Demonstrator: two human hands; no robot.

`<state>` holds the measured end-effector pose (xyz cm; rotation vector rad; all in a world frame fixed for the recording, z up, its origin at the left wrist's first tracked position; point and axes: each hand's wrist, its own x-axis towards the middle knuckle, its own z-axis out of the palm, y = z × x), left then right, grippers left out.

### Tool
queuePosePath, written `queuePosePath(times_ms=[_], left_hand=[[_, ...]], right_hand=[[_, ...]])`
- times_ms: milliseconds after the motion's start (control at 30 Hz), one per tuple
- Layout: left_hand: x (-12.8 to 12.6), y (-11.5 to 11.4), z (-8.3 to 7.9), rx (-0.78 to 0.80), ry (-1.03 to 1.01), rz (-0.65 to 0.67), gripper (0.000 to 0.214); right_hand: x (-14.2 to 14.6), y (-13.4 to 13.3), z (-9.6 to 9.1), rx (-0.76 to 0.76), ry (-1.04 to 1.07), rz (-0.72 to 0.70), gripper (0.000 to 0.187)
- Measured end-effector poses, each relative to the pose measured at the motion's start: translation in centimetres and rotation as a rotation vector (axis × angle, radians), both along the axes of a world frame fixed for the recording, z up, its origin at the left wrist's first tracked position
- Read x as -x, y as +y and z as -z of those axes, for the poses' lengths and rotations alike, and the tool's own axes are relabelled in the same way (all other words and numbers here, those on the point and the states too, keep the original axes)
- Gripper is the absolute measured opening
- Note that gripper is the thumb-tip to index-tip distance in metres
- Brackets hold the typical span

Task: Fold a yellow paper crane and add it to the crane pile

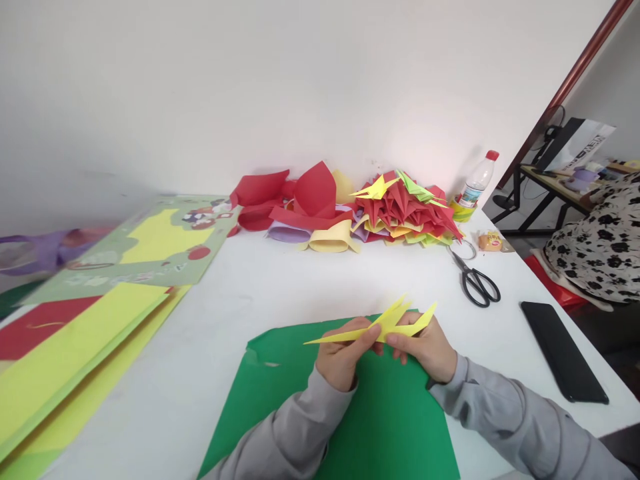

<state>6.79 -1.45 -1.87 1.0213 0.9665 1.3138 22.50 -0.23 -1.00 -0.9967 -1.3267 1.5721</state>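
Observation:
A folded yellow paper crane is held up between both hands, its points spread to the left and the upper right. My left hand pinches its left part between thumb and fingers. On the right side of the fold, my right hand grips it with the thumb on top. Some fingertips are hidden behind the paper. Below the hands lies a green sheet on the white table. Farther back, a pile of folded red paper cranes has yellow and green ones on top.
Curled red paper pieces stand by the wall. Black-handled scissors, a wrapped snack, a bottle and a black phone lie or stand at right. Yellow paper sheets are stacked at left. A person in patterned clothing is at far right.

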Motion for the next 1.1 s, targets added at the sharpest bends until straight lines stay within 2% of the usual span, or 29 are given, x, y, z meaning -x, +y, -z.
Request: queuePosePath(times_ms=[133, 333, 533, 767, 867, 967, 1100], left_hand=[[-0.07, -0.06, -0.37, -0.013, 0.01, -0.046, 0.037], [-0.28, -0.31, -0.44, 0.068, -0.023, 0.064, 0.031], [-0.17, -0.23, -0.29, 0.073, 0.001, 0.058, 0.029], [-0.17, -0.08, -0.11, 0.054, 0.002, 0.09, 0.024], [0.02, 0.04, -0.28, 0.104, 0.002, 0.108, 0.028], [-0.11, -0.07, -0.59, 0.156, -0.057, 0.087, 0.027], [-0.28, -0.27, -0.81, 0.15, -0.088, 0.055, 0.027]], right_hand=[[-0.18, 0.09, 0.12, -0.003, -0.047, -0.014, 0.04], [-0.37, 0.21, 0.11, 0.03, -0.053, -0.053, 0.045], [-0.38, 0.29, -0.02, -0.031, -0.106, -0.01, 0.055], [-0.32, 0.06, -0.01, -0.036, -0.112, -0.04, 0.06], [-0.43, 0.08, -0.18, -0.062, -0.135, -0.037, 0.067], [-0.55, 0.12, -0.29, -0.064, -0.136, -0.021, 0.068], [-0.69, 0.16, -0.34, -0.062, -0.117, -0.038, 0.066]])
